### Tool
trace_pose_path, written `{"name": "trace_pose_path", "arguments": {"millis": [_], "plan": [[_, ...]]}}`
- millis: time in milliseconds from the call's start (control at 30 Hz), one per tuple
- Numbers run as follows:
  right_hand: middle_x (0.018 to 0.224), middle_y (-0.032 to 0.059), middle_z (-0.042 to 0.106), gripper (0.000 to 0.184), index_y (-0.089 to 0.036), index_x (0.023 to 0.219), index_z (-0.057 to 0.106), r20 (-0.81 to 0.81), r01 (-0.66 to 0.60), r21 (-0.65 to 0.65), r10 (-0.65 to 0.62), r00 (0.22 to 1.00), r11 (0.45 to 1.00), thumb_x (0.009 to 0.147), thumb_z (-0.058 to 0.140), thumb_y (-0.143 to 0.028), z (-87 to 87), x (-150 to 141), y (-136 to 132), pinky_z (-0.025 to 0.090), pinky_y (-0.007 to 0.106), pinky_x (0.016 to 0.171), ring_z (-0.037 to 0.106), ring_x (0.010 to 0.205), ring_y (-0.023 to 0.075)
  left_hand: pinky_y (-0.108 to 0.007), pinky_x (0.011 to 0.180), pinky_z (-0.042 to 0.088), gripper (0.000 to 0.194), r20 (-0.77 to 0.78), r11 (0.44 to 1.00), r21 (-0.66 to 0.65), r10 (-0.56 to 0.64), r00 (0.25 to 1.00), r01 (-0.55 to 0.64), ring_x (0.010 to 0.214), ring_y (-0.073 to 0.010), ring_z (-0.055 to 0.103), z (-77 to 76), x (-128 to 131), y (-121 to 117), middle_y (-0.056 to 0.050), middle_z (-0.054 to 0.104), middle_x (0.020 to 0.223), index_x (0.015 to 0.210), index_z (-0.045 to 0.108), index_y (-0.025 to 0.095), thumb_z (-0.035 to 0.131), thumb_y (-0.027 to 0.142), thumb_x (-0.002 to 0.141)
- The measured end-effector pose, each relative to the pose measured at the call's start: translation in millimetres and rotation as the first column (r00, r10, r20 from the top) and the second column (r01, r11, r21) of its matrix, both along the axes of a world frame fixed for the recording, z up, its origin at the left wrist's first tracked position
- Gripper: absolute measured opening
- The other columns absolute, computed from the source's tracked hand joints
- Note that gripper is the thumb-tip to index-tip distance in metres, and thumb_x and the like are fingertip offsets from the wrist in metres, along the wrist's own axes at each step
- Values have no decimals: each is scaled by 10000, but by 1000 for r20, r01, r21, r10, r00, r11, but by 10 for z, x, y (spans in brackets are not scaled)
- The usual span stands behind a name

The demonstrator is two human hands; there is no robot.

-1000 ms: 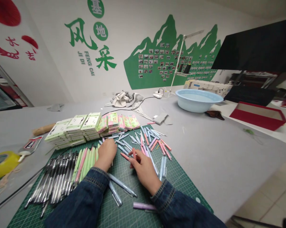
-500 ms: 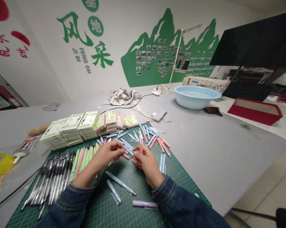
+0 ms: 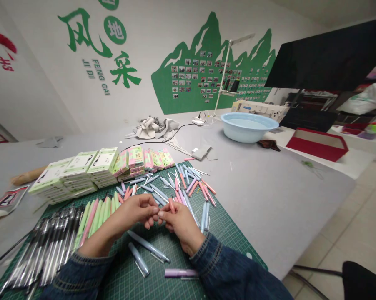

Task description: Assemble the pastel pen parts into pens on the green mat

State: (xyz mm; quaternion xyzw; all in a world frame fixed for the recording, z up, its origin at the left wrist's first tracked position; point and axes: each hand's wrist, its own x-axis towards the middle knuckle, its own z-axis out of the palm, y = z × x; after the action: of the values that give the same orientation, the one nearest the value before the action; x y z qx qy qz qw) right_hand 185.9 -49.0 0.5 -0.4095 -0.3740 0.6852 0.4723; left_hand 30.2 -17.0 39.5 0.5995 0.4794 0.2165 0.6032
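**Coral pen part (image 3: 171, 205): 2-Hand Fingertip Handling**

Position: the coral pen part stands upright in the curled fingers of the right hand (image 3: 183, 227), above the green cutting mat (image 3: 231, 246). The right thumb and forefinger reach toward the left hand (image 3: 136, 210), whose fingers are bent inward with the tips drawn close together. The 2 sets of fingertips meet or nearly meet; whether a small piece sits between them cannot be told.

Recommended handling:
1. Grip the coral pen part lightly in the curled fingers, so that the right thumb and forefinger can work separately.
2. Bring the fingertips together squarely; a skewed approach could make a small piece slip.
3. Work low over the mat, so that a dropped piece lands within reach.
4. Hold both wrists clear of the 2 blue pens (image 3: 152, 249) and the purple pen (image 3: 179, 273) on the near side, and of the green pens (image 3: 97, 214) beside the left forearm.
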Motion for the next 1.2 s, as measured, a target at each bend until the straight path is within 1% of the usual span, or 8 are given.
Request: {"name": "trace_pose_path", "arguments": {"millis": [133,233,367,667,767,867,1000,1200], "plan": [[524,-25,563,131,-143,678,561,128,99,20,-101,987,995,676,638,-250,-68,7,32,178,206,402,327,383,47,-269,539,453,300,-182,961,250,163,970,-115,604,-177,627,-72,39,338,-66,688,747,791,637,172,505,441,796],[539,-17,579,123,-149,678,564,185,138,33,-141,972,990,695,617,-258,-122,20,64,201,211,410,337,389,58,-279,660,436,195,-551,734,668,380,743,120,737,-198,628,-165,120,701,-60,696,795,775,680,189,527,310,773],[574,-1,614,133,-156,665,579,240,177,110,-199,950,978,698,628,-276,-156,33,102,289,216,458,432,455,90,-273,719,409,129,-617,684,687,368,695,247,819,-200,602,-282,265,960,-66,683,873,767,693,200,574,202,719],[599,2,618,139,-164,675,572,206,221,97,-237,949,970,695,634,-287,-118,50,122,381,226,519,530,551,123,-273,696,404,121,-652,668,671,325,685,321,779,-192,583,-315,309,912,-65,653,815,756,654,187,541,156,724],[605,3,622,129,-163,715,560,97,230,17,-230,968,973,693,630,-269,-33,65,103,394,220,518,519,528,107,-263,685,418,213,-535,694,697,337,775,180,740,-173,591,-194,261,754,-41,658,792,937,654,193,529,206,765],[617,-2,629,124,-169,742,552,22,226,-4,-225,974,974,708,624,-264,37,74,77,400,215,520,485,493,85,-252,642,430,392,-70,823,537,263,962,-186,707,-158,590,-90,228,469,-28,660,807,1146,606,211,585,308,768],[619,-11,616,136,-172,738,560,-3,224,30,-224,975,974,711,636,-281,61,60,48,383,207,507,461,482,76,-243,676,455,374,357,885,124,382,852,-449,801,-163,607,-60,235,134,-54,676,862,1010,665,187,722,322,667],[649,-3,619,157,-166,746,573,28,209,43,-211,977,977,703,658,-291,39,35,40,386,207,529,545,572,105,-241,700,482,352,432,868,20,440,787,-496,809,-147,620,-97,277,26,-56,677,876,976,647,179,750,290,658]]}}
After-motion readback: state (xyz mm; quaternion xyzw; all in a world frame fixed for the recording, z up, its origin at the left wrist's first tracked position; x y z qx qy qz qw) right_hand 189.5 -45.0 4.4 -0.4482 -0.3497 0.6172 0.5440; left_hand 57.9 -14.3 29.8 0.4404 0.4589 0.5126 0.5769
